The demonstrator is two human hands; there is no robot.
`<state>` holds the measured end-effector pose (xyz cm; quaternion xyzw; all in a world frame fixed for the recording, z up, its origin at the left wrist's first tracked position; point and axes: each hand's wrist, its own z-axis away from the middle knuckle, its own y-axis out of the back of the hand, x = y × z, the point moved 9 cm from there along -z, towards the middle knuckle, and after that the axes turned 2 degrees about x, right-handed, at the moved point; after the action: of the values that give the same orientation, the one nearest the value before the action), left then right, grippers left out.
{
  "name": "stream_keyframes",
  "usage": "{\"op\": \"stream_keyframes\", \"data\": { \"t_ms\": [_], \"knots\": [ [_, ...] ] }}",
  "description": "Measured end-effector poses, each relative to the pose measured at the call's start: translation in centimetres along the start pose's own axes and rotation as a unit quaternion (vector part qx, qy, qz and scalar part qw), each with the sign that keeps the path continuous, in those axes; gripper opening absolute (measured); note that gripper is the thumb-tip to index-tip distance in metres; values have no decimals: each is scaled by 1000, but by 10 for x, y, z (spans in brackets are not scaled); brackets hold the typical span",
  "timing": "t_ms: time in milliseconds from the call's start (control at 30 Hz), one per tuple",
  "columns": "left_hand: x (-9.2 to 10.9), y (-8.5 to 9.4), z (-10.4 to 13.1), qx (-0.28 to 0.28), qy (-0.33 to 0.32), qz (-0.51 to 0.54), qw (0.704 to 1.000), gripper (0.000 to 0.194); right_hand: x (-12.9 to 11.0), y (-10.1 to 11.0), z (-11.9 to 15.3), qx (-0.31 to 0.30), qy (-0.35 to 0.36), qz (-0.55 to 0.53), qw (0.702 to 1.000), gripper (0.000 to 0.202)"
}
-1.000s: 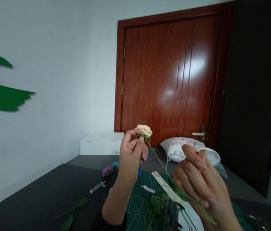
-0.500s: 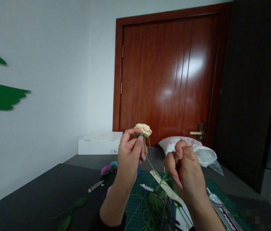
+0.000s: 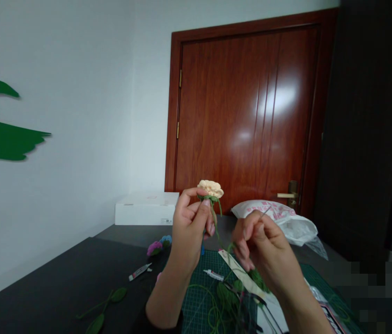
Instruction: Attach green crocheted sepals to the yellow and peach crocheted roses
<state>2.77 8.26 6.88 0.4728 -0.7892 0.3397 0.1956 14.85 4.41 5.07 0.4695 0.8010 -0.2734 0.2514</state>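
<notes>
A cream crocheted flower (image 3: 210, 188) with a green base is pinched between the fingers of my left hand (image 3: 193, 215). Green yarn (image 3: 217, 229) hangs from its base and runs down toward my right hand (image 3: 259, 239). That hand, to the right and slightly lower, is closed on a thin needle (image 3: 266, 211) whose end sticks up above the fingers. Below both hands, green leaves and loose yarn (image 3: 228, 297) lie on the green cutting mat (image 3: 199, 310).
Scissors (image 3: 263, 301), a ruler (image 3: 239, 266) and a glue tube (image 3: 213, 275) lie on the mat. Leftward are another tube (image 3: 140, 272), purple and blue flowers (image 3: 154, 248) and a leaf sprig (image 3: 107, 301). A white box (image 3: 146, 211) and plastic bag (image 3: 265, 208) stand behind.
My right hand has turned and its fingers have shifted, so the thin needle now shows above them. My left hand still holds the flower. The view has moved slightly.
</notes>
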Motion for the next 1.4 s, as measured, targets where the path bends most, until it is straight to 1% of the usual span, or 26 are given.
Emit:
{"op": "stream_keyframes", "data": {
  "t_ms": [67, 133, 200, 300, 400, 500, 700, 733, 767, 800, 833, 900, 933, 967, 1000, 1033, 1100, 1133, 1200, 1267, 1400],
  "knots": [
    [0, 3, -2, 6, -8, -3, 1000, 13, -9, 3, 1, 19, 15, -8, 1000, 33],
    [2, 8, -4, 19, -17, -10, 1000, 12, -24, 8, 3, 43, 50, -9, 998, 36],
    [3, 14, -6, 36, -25, -18, 999, 12, -40, 10, 7, 51, 80, -9, 995, 40],
    [4, 20, -8, 51, -32, -28, 998, 12, -57, 10, 13, 44, 102, -11, 994, 47],
    [4, 22, -10, 54, -35, -30, 997, 12, -63, 8, 19, 30, 105, -28, 994, 54],
    [3, 22, -10, 49, -41, -25, 998, 10, -62, 1, 21, -2, 95, -65, 993, 58],
    [0, 22, -11, 41, -46, -12, 998, 10, -59, -23, 27, -141, 61, -135, 979, 64],
    [0, 22, -11, 40, -46, -10, 998, 11, -60, -26, 29, -159, 62, -138, 976, 64],
    [0, 22, -11, 39, -46, -8, 998, 11, -58, -26, 28, -163, 58, -133, 976, 63],
    [0, 21, -11, 37, -45, -7, 998, 12, -55, -25, 27, -152, 53, -120, 980, 60],
    [0, 21, -11, 35, -44, -7, 998, 12, -51, -20, 23, -123, 43, -96, 987, 56],
    [0, 18, -10, 29, -40, -7, 999, 12, -39, -3, 14, -28, 27, -10, 999, 41],
    [-1, 15, -8, 23, -37, -7, 999, 13, -34, 6, 10, 23, 22, 53, 998, 33],
    [-2, 12, -7, 16, -34, -7, 999, 13, -32, 12, 7, 62, 32, 124, 990, 25],
    [-4, 8, -4, 6, -30, -8, 1000, 13, -33, 16, 6, 93, 52, 201, 974, 17],
    [-6, 3, -2, -5, -26, -7, 1000, 13, -34, 17, 5, 110, 78, 276, 952, 14],
    [-11, -8, 4, -30, -18, -6, 999, 12, -37, 11, 6, 118, 136, 393, 902, 16],
    [-13, -13, 7, -43, -15, -4, 999, 11, -38, 8, 7, 118, 162, 429, 881, 19],
    [-17, -22, 12, -61, -10, 1, 998, 11, -39, 3, 10, 123, 196, 465, 854, 22],
    [-20, -27, 15, -70, 0, 1, 998, 11, -38, 2, 11, 128, 206, 474, 847, 22],
    [-22, -29, 18, -74, 10, -1, 997, 12, -38, 0, 10, 123, 210, 461, 854, 21]
  ]
}}
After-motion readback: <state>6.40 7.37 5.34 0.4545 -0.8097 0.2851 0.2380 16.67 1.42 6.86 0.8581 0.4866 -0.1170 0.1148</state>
